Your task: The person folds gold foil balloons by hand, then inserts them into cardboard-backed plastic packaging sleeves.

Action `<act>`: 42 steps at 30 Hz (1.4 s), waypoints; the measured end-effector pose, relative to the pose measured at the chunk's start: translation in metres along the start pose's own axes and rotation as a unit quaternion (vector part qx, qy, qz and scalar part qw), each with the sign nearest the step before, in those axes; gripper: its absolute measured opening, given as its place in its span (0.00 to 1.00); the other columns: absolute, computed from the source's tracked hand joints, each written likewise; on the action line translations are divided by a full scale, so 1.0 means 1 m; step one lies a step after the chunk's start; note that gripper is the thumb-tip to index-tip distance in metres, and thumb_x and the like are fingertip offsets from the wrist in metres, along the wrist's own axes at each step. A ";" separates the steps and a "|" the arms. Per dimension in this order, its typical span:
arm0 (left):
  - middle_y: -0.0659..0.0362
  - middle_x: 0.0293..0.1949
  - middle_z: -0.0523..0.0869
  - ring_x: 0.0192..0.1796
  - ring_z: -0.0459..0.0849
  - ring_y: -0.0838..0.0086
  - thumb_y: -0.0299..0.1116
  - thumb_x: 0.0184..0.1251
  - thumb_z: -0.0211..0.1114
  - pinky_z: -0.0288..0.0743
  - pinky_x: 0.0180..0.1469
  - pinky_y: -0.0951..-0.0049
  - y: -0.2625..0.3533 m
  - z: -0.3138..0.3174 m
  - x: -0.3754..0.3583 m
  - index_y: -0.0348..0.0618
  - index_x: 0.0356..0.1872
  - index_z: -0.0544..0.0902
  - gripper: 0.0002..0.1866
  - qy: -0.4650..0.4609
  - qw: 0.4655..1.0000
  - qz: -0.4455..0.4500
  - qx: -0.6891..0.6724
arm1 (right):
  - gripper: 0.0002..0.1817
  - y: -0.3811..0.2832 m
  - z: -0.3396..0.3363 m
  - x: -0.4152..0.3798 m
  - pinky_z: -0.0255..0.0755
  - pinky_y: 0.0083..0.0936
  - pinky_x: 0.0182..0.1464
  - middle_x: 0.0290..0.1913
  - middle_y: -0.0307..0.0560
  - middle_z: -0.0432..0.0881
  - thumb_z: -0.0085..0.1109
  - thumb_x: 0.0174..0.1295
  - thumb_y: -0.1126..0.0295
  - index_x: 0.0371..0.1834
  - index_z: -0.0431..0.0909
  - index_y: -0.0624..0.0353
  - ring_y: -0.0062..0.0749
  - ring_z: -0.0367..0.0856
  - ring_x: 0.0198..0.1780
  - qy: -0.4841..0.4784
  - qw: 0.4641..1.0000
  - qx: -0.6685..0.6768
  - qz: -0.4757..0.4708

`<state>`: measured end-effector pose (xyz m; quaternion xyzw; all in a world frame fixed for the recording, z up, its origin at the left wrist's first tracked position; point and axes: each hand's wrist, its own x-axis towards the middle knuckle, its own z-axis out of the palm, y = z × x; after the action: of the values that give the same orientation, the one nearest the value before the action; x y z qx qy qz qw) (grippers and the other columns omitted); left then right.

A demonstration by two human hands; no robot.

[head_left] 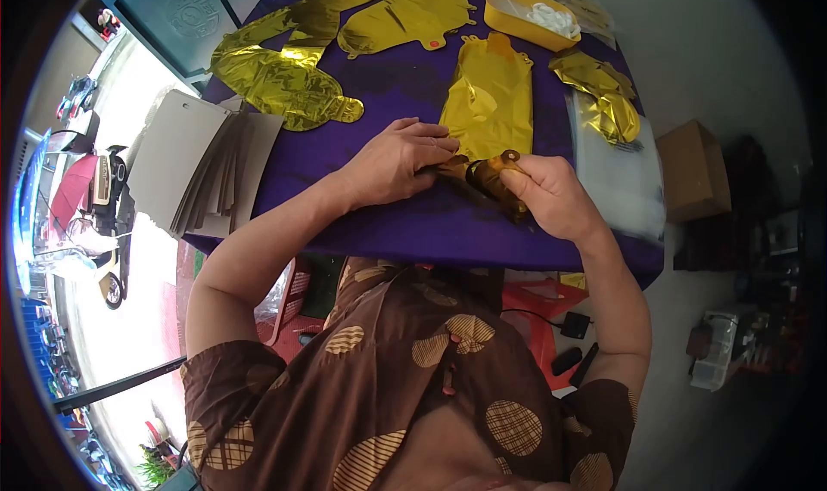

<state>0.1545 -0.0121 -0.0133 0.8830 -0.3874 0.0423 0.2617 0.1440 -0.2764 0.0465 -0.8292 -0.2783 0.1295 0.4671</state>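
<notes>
A flat gold foil balloon [491, 95] lies lengthwise on the purple-covered table, its near end folded over in dark, crumpled layers. My right hand [553, 196] is closed on that near end, thumb on top by a small round tab. From the other side, my left hand [401, 162] grips the balloon's edge, fingertips bent in against the foil; the thumb is partly hidden. More flat foil balloons lie beyond: a curved gold one [293, 77] at the far left and another gold one [401, 17] with a red dot at the back.
A yellow tray [530, 27] with white material sits at the back right. Near it, a folded gold foil piece [607, 95] rests by a stack of clear plastic sleeves [616, 177]. Grey cards [194, 155] stand at the left edge. A cardboard box [693, 172] is off to the right.
</notes>
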 end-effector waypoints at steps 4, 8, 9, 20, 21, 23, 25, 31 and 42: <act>0.58 0.62 0.82 0.69 0.75 0.60 0.24 0.55 0.68 0.62 0.72 0.49 0.002 0.006 0.001 0.44 0.56 0.83 0.23 0.038 0.999 -0.012 0.010 | 0.12 -0.002 -0.004 0.003 0.64 0.23 0.28 0.21 0.39 0.71 0.53 0.72 0.71 0.32 0.75 0.69 0.16 0.64 0.27 -0.022 0.999 0.014 0.018; 0.56 0.60 0.84 0.69 0.76 0.59 0.21 0.55 0.67 0.63 0.73 0.49 0.006 0.012 0.000 0.42 0.49 0.85 0.18 0.066 0.997 -0.034 0.010 | 0.09 0.003 -0.012 -0.003 0.66 0.20 0.31 0.24 0.40 0.74 0.53 0.73 0.71 0.38 0.78 0.66 0.16 0.67 0.28 -0.004 0.996 0.082 -0.024; 0.55 0.59 0.85 0.69 0.76 0.58 0.20 0.55 0.67 0.63 0.73 0.49 0.007 0.012 -0.001 0.41 0.48 0.85 0.17 0.072 0.996 -0.044 -0.002 | 0.09 -0.001 -0.018 -0.009 0.67 0.19 0.32 0.24 0.41 0.75 0.53 0.73 0.71 0.40 0.79 0.66 0.16 0.67 0.28 0.017 0.991 0.129 -0.044; 0.52 0.53 0.87 0.66 0.79 0.55 0.16 0.54 0.65 0.62 0.73 0.48 0.029 0.011 -0.024 0.39 0.43 0.85 0.15 0.138 0.978 -0.115 -0.108 | 0.16 0.031 0.010 -0.035 0.75 0.38 0.50 0.45 0.49 0.77 0.63 0.49 0.79 0.44 0.78 0.62 0.48 0.78 0.48 0.174 0.906 -0.327 -0.204; 0.51 0.54 0.87 0.66 0.79 0.55 0.17 0.54 0.66 0.63 0.73 0.48 0.032 0.011 -0.027 0.39 0.43 0.85 0.14 0.130 0.981 -0.108 -0.093 | 0.16 0.036 0.013 -0.034 0.75 0.37 0.51 0.44 0.49 0.76 0.63 0.49 0.79 0.43 0.78 0.62 0.47 0.78 0.47 0.176 0.895 -0.338 -0.231; 0.50 0.55 0.85 0.67 0.78 0.54 0.19 0.54 0.68 0.64 0.71 0.48 0.041 0.010 -0.032 0.40 0.42 0.85 0.13 0.125 0.987 -0.092 -0.052 | 0.16 0.047 0.018 -0.027 0.74 0.36 0.51 0.43 0.48 0.76 0.63 0.48 0.78 0.43 0.78 0.62 0.45 0.78 0.47 0.178 0.870 -0.360 -0.286; 0.49 0.58 0.83 0.67 0.76 0.52 0.21 0.52 0.71 0.66 0.69 0.49 0.050 0.010 -0.036 0.41 0.41 0.85 0.13 0.130 0.989 -0.075 0.000 | 0.10 0.045 0.020 -0.026 0.75 0.35 0.50 0.40 0.46 0.76 0.62 0.48 0.77 0.35 0.78 0.61 0.41 0.79 0.46 0.158 0.859 -0.375 -0.311; 0.52 0.44 0.82 0.47 0.78 0.55 0.21 0.48 0.72 0.74 0.49 0.59 0.059 0.009 -0.041 0.39 0.39 0.86 0.13 0.131 0.990 -0.053 -0.008 | 0.06 0.044 0.026 -0.026 0.75 0.34 0.47 0.37 0.45 0.77 0.61 0.48 0.77 0.30 0.76 0.62 0.39 0.80 0.44 0.123 0.878 -0.343 -0.310; 0.48 0.36 0.84 0.43 0.80 0.52 0.21 0.52 0.64 0.75 0.47 0.58 0.056 -0.001 -0.030 0.35 0.34 0.84 0.07 0.087 0.970 -0.200 -0.107 | 0.10 0.053 0.023 -0.022 0.73 0.35 0.46 0.36 0.49 0.81 0.65 0.48 0.80 0.35 0.79 0.63 0.46 0.79 0.43 0.119 0.962 -0.177 -0.170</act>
<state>0.0944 -0.0236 0.0034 0.9024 -0.1812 0.0237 0.3903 0.1326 -0.2946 -0.0114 -0.8483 -0.3765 -0.1028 0.3579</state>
